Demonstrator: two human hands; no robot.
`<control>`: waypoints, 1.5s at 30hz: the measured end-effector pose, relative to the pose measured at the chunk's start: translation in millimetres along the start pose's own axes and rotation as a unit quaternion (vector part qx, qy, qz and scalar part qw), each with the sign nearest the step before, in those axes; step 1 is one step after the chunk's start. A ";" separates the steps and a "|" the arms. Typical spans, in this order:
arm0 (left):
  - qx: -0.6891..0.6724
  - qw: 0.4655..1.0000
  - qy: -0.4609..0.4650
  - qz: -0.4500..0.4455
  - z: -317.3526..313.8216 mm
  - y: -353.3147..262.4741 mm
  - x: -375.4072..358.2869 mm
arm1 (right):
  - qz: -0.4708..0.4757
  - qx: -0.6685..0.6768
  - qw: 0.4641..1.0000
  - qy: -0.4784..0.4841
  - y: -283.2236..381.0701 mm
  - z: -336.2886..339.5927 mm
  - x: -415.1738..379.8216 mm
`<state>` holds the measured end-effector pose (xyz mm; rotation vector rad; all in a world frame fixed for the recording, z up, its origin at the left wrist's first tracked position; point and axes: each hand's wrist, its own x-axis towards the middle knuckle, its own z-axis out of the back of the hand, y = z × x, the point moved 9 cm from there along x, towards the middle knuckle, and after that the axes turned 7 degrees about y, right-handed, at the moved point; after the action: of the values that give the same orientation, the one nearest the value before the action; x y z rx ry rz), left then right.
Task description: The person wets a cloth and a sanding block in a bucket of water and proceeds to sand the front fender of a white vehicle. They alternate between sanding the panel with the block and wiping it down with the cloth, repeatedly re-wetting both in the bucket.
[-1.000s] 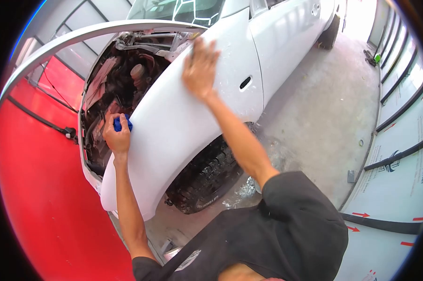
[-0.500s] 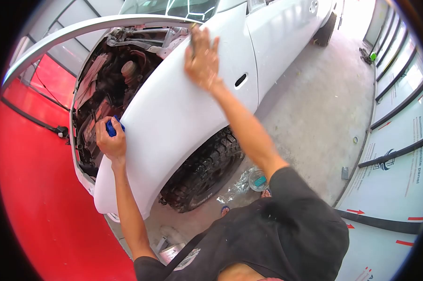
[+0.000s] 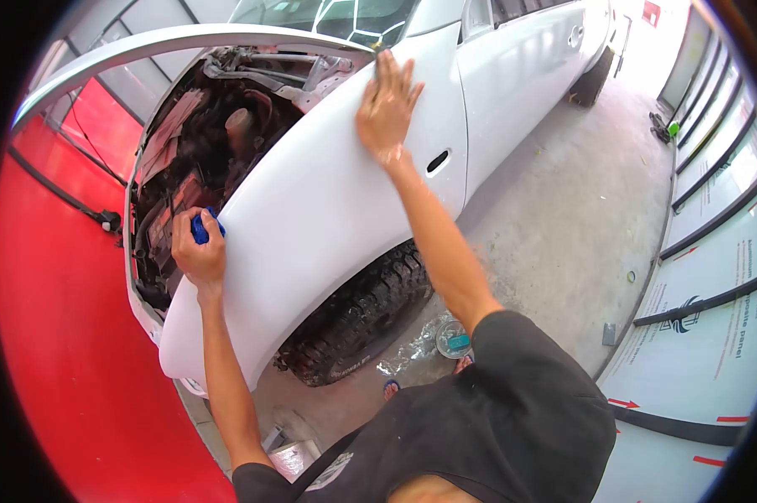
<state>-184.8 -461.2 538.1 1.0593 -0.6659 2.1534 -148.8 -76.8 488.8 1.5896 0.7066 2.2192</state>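
Observation:
The white front fender (image 3: 311, 184) of a vehicle fills the middle of the view. Against its top rear edge, near the windscreen, my right hand (image 3: 389, 105) lies with fingers stretched out flat. A small dark grey pad (image 3: 379, 55) with a yellowish tip shows at those fingertips; most of it is hidden under them. My left hand (image 3: 200, 245) is closed around a crumpled blue cloth (image 3: 200, 228) at the fender's inner edge, beside the engine bay (image 3: 215, 155).
The raised hood's edge (image 3: 202, 35) arches over the engine bay. Below the fender are the front tyre (image 3: 357, 314) and a round tub (image 3: 447, 348) holding a teal item, on wet floor near my feet. Wrapped panels (image 3: 705, 293) line the right side; a red wall (image 3: 76, 335) is left.
My right hand has slid slightly farther up and right along the fender's top edge with the dark grey pad. My left hand stays on the blue cloth. The view has shifted slightly.

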 end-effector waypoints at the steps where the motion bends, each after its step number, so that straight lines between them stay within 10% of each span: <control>1: 0.000 1.000 0.002 0.000 -1.0 -2.3 0.7 | -0.004 -0.011 1.000 0.006 9.2 -1.5 -19.1; 7: 0.009 1.000 0.002 -0.005 -4.3 3.6 -0.6 | -0.034 -0.061 0.994 0.085 -29.1 8.5 45.7; 12: 0.011 1.000 -0.003 -0.014 -2.7 -5.1 -2.4 | 0.035 0.015 0.996 0.079 36.4 -5.6 -53.4; 26: 0.011 1.000 -0.005 -0.004 -4.8 -3.9 2.8 | -0.069 -0.106 0.992 -0.013 -103.8 10.1 62.6; 32: 0.014 1.000 -0.009 -0.005 -5.5 -2.5 -0.5 | 0.016 0.016 0.999 0.046 -24.5 1.4 -39.4; 37: 0.026 1.000 -0.005 -0.010 -7.3 -3.0 2.8 | -0.051 -0.043 0.998 -0.004 -98.8 18.8 77.3; 45: 0.028 0.999 -0.006 -0.019 -6.2 -2.6 2.1 | -0.010 -0.021 0.999 0.027 -58.6 14.0 53.0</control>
<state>-186.9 -454.6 536.9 1.1073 -0.5901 2.1450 -154.6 2.3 501.0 1.5022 0.6839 2.2540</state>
